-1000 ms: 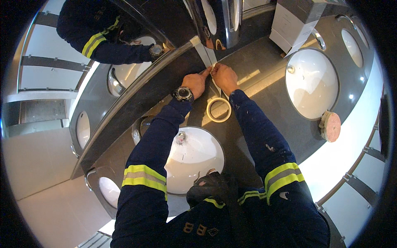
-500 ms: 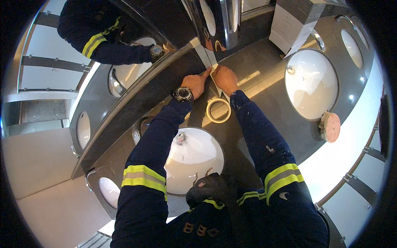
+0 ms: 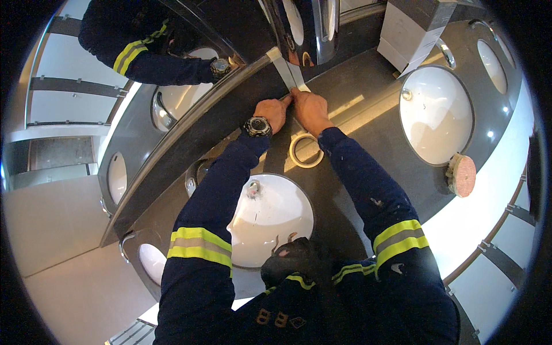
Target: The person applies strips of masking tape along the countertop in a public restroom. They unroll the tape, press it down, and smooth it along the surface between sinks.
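A pale strip of masking tape (image 3: 286, 69) runs down the dark backsplash to the counter. My left hand (image 3: 271, 114), with a watch at the wrist, is closed, its index finger reaching to the tape's lower end. Closed around that same end is my right hand (image 3: 311, 111), its fingertips touching the left one's. Part of the tape is hidden under the fingers. A roll of masking tape (image 3: 294, 159) lies flat on the counter just below my right hand, beside my right sleeve.
The dark counter (image 3: 359, 172) holds white basins, one under my left forearm (image 3: 270, 215) and another at right (image 3: 435, 123). A pink-faced sponge-like block (image 3: 463, 175) sits at the front edge. A white box (image 3: 402, 37) stands far right. A mirror (image 3: 190, 23) rises behind the backsplash.
My right hand has moved slightly up and left along the tape, its fingers now closer to the left hand's. The loose tape seen below my right hand no longer shows.
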Motion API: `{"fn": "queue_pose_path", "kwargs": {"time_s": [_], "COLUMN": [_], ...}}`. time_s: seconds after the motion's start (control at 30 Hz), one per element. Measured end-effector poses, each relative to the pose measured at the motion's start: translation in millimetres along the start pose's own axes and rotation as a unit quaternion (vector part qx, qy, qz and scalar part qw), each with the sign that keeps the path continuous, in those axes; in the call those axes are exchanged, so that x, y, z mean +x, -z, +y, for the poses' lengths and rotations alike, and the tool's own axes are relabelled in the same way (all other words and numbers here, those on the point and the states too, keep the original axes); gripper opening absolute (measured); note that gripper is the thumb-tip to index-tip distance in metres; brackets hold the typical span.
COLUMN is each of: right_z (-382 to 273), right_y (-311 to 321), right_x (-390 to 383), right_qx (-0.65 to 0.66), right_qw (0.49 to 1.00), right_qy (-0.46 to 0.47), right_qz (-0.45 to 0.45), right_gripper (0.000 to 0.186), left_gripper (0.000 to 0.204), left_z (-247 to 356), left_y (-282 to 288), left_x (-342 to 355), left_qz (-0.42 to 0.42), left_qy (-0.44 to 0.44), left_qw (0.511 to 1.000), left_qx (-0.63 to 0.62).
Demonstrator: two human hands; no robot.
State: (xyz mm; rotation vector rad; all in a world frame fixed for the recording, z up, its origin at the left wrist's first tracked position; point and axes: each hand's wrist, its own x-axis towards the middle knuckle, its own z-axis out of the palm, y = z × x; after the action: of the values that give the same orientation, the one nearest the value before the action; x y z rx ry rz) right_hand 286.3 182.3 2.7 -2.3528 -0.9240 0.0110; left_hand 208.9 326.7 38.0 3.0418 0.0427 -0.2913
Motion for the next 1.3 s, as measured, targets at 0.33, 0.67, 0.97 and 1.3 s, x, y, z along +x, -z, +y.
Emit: {"fn": "queue_pose_path", "kwargs": {"time_s": [0.33,0.67,0.97,1.3], "right_z": [-25.5,108.9,106.9,129.3], "right_y": [34.0,125.9,132.8,147.4], "right_x": [-68.7,-106.7,-107.3,-90.2], "right_qx": [0.15,0.037,0.06,0.028], "right_qw": [0.987,0.993,0.994,0.999], "right_qy": [0.019,-0.108,-0.083,-0.016], "right_qz": [-0.048,0.024,0.042,0.01], "right_gripper": [0.015,0.027,0.025,0.014], "left_gripper": [0.084,0.055,0.064,0.06], "left_z": [-2.5,42.8,54.3,54.7], "left_y": [-2.3,-28.2,-39.3,-40.6], "left_x": [-12.9,-41.0,-21.5,-22.5], "left_qz": [-0.002,0.247,0.234,0.208], "left_qy": [0.018,0.095,0.003,0.0], "left_qw": [1.0,0.958,0.968,0.975], "left_qx": [0.018,-0.113,-0.093,-0.082]}}
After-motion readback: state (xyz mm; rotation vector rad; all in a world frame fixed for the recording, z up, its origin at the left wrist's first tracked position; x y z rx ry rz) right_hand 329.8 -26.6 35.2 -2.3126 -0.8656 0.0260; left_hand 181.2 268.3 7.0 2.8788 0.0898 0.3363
